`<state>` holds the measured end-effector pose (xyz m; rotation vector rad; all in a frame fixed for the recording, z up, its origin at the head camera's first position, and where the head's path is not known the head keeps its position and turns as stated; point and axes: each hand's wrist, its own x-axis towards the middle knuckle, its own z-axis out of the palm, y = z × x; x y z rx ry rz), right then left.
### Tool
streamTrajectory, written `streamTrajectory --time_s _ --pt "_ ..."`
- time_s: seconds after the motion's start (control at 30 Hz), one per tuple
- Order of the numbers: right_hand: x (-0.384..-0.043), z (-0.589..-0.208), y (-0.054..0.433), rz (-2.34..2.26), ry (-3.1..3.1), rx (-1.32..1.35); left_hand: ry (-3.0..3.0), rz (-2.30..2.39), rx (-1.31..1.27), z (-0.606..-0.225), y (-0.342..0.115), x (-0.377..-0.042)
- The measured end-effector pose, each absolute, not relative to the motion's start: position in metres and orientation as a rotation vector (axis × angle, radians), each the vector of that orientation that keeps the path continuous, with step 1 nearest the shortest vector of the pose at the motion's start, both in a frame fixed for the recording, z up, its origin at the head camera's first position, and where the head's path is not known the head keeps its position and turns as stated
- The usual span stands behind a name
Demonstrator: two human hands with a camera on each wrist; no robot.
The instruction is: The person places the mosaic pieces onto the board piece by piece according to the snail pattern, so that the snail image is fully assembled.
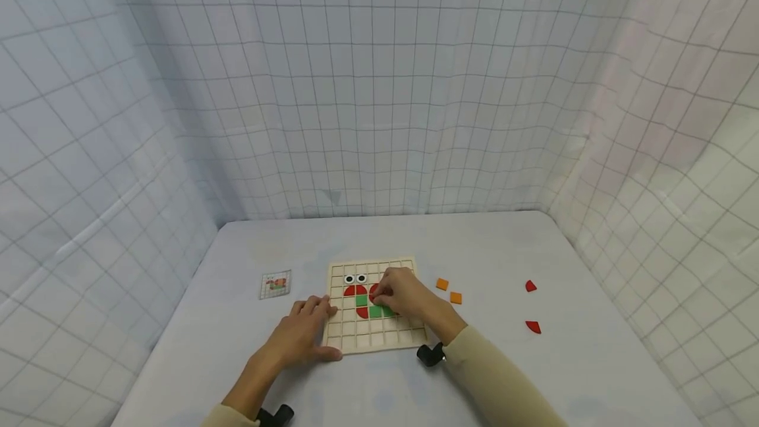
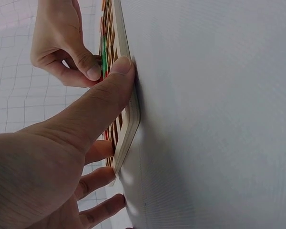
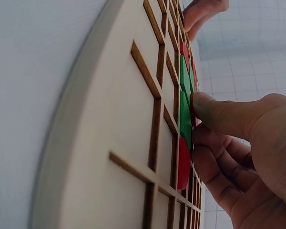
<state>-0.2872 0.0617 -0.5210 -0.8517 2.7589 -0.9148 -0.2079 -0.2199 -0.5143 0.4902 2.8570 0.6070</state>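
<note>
A pale wooden grid board (image 1: 356, 341) lies flat on the table, bearing red and green tiles and two eye tiles (image 1: 362, 278). My left hand (image 1: 304, 329) rests at its near left corner, fingers spread along the left side and straight thumb (image 2: 105, 98) against the near edge. Over the middle of the board, my right hand (image 1: 403, 292) pinches a small red tile (image 3: 193, 112) between thumb and fingertips, beside the green tiles (image 3: 185, 117). The fingers partly hide that tile, so its full shape cannot be told. Another red tile (image 3: 183, 164) sits in the grid near these fingers.
A picture card (image 1: 275, 284) lies left of the board. Two orange square tiles (image 1: 456, 298) are just to its right. Farther right lie two red quarter-circle tiles (image 1: 534, 327). Gridded white curtains (image 1: 379, 117) stand behind the table and along both sides.
</note>
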Motion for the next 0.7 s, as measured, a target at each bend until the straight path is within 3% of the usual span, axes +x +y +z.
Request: streamTrajectory --time_s 0.7 --pt "-0.289 -0.52 0.076 -0.92 2.832 -0.991 2.869 0.594 0.482 -0.514 -0.219 -0.207"
